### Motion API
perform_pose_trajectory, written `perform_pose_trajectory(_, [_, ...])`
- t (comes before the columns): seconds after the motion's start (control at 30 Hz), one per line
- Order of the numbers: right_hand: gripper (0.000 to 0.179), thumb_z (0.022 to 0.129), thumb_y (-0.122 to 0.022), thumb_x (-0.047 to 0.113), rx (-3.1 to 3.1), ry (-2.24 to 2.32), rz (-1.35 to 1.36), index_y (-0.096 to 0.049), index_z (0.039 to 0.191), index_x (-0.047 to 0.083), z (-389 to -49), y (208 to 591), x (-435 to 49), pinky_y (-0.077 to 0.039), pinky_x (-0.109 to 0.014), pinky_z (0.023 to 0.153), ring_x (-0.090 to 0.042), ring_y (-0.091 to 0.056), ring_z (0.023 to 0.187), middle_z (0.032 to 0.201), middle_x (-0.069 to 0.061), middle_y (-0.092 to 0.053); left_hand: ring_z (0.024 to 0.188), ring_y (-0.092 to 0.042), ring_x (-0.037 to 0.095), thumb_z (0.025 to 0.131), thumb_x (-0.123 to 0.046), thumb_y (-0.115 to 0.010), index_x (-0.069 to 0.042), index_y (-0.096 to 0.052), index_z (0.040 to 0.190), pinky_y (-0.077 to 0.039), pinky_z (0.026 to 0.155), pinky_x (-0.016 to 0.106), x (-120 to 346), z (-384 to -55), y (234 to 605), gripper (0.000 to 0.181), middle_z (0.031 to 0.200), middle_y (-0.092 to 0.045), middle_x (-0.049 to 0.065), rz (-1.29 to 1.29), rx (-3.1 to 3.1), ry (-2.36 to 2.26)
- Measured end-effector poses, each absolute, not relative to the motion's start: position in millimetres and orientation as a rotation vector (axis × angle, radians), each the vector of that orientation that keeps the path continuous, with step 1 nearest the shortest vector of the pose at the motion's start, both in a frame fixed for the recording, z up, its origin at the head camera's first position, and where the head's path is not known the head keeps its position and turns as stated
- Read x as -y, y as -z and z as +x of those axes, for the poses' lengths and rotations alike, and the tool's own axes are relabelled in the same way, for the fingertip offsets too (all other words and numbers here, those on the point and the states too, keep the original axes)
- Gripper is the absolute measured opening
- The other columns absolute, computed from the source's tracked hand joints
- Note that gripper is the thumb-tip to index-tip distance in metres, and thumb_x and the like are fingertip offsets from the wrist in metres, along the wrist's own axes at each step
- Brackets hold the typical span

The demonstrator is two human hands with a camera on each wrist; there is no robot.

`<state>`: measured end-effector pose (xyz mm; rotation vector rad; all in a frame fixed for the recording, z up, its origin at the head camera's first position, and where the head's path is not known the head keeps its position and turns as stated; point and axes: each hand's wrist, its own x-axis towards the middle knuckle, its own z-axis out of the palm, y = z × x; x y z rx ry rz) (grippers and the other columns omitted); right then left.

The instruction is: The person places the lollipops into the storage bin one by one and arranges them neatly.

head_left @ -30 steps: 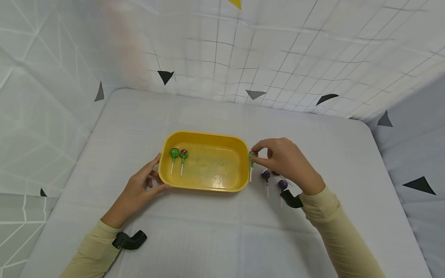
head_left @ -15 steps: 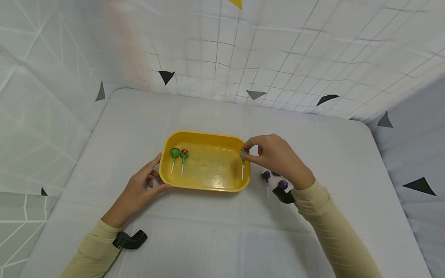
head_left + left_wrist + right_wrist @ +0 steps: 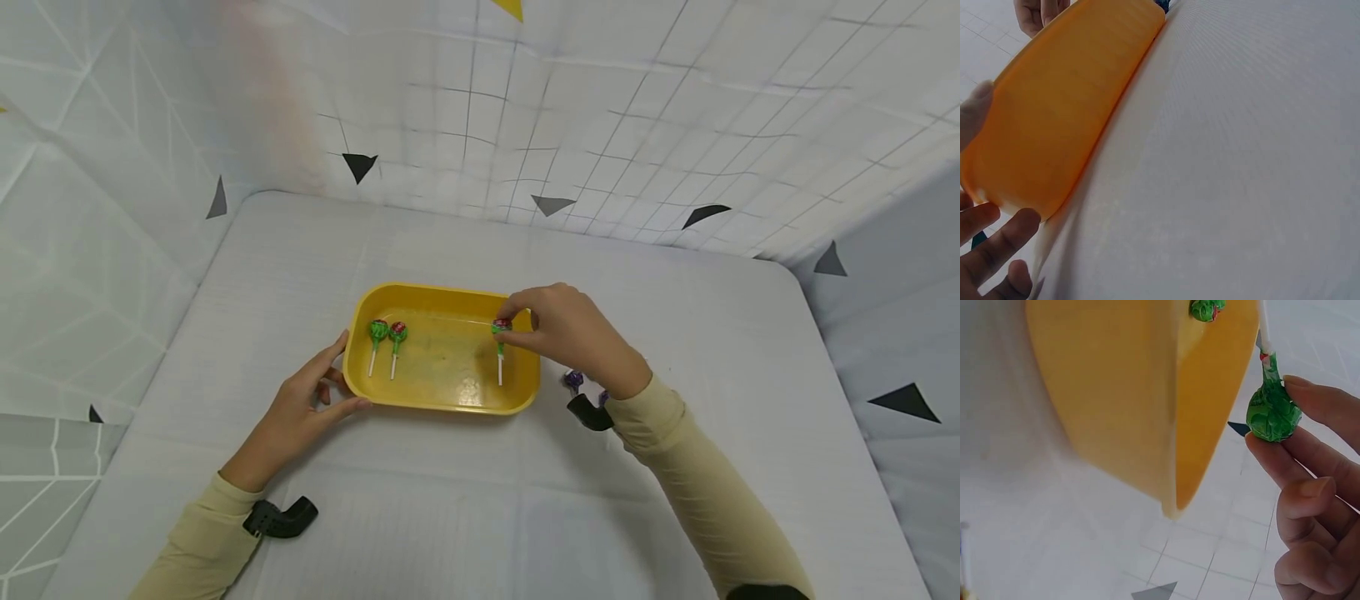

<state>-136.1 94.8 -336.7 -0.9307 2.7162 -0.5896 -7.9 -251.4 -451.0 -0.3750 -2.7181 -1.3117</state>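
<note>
A yellow tray (image 3: pixel 442 358) stands on the table. My left hand (image 3: pixel 296 421) holds its left end, the thumb at the near corner and the fingers along the side. Two green-wrapped lollipops (image 3: pixel 397 332) lie side by side in the left part of the tray, sticks toward me. My right hand (image 3: pixel 573 337) pinches another green lollipop (image 3: pixel 1272 415) by its round head, between thumb and fingertips. It is above the right part of the tray, its white stick pointing toward me in the head view.
Purple-wrapped lollipops (image 3: pixel 573 381) lie on the table right of the tray, partly hidden by my right wrist and the black camera mount (image 3: pixel 590 412). A white cloth covers the table (image 3: pixel 420 500). Behind it rises a white sheet wall (image 3: pixel 570 108) with grid lines.
My right hand has carried the green lollipop leftward, from beside the tray's right rim to over its inside. The left hand and the tray have stayed in place.
</note>
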Motion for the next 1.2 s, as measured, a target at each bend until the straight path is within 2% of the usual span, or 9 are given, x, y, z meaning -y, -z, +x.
perform_pose_trajectory(0.3, [0.017, 0.091, -0.081, 0.036, -2.727, 0.592, -0.929, -0.079, 0.099, 0.021, -138, 339, -79, -0.047, -0.030, 0.066, -0.012, -0.056, 0.069, 0.096, 0.010, -0.078, 0.075, -0.053, 0.016, 0.084, -0.012, -0.086, -0.008, -0.031, 0.163, -0.047, 0.065, 0.026, 251, -8, 451, 0.096, 0.100, -0.069, 0.007, -0.375, 2.725, 1.312])
perform_pose_trajectory(0.53, [0.015, 0.091, -0.081, 0.034, -2.719, 0.581, -0.976, -0.080, 0.099, 0.021, -141, 344, -68, -0.053, -0.031, 0.072, -0.014, -0.069, 0.086, 0.096, 0.009, -0.078, 0.074, -0.052, 0.016, 0.082, -0.011, -0.088, -0.010, -0.032, 0.163, -0.047, 0.065, 0.026, 252, -8, 453, 0.098, 0.097, -0.067, 0.005, -0.364, 2.718, 1.302])
perform_pose_trajectory(0.7, [0.016, 0.092, -0.080, 0.034, -2.705, 0.591, -0.978, -0.080, 0.099, 0.020, -143, 345, -60, -0.053, -0.032, 0.071, -0.019, -0.072, 0.090, 0.097, 0.008, -0.078, 0.075, -0.052, 0.015, 0.082, -0.011, -0.087, -0.011, -0.032, 0.163, -0.047, 0.065, 0.026, 252, -8, 453, 0.098, 0.098, -0.067, 0.005, -0.367, 2.719, 1.301])
perform_pose_trajectory(1.2, [0.017, 0.091, -0.081, 0.038, -2.693, 0.528, -1.020, -0.079, 0.096, 0.022, -148, 347, -39, -0.054, -0.030, 0.068, -0.012, -0.067, 0.083, 0.097, 0.009, -0.079, 0.078, -0.053, 0.015, 0.083, -0.011, -0.087, -0.010, -0.031, 0.163, -0.047, 0.068, 0.024, 252, -8, 453, 0.098, 0.100, -0.066, 0.005, -0.368, 2.733, 1.306])
